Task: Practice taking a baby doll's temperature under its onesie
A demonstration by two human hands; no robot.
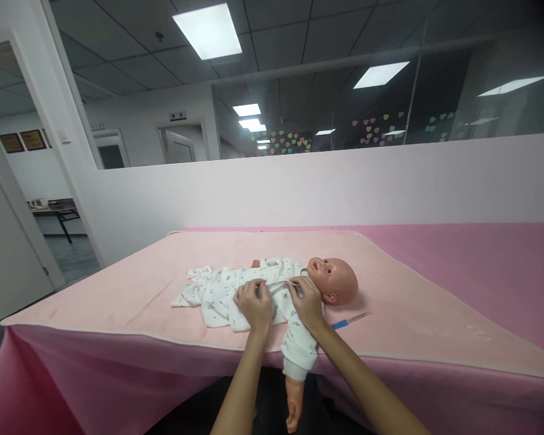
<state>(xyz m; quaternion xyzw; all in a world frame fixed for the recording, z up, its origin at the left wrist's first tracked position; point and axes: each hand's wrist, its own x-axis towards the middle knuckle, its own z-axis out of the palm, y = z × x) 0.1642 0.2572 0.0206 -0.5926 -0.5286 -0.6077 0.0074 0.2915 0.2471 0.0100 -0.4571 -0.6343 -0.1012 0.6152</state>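
A baby doll [340, 281] lies on its back, head to the right. It wears a white long-sleeved garment [226, 293] with small prints. My left hand [254, 300] is closed in a pinch over the chest. My right hand [307, 297] is closed near the neck, pinching a thin white tie [281, 282]. The tie stretches between both hands, and each seems to grip part of it; the fingertips are partly hidden. The doll's near arm [294, 399] hangs over the table's front edge, between my forearms.
A slim stick with a blue end [341, 324], perhaps a thermometer, lies right of my right wrist. A peach pad [131, 290] covers the table over a pink cloth [503, 266]. A low white wall [344, 193] with glass above stands behind. A door [9, 241] is at left.
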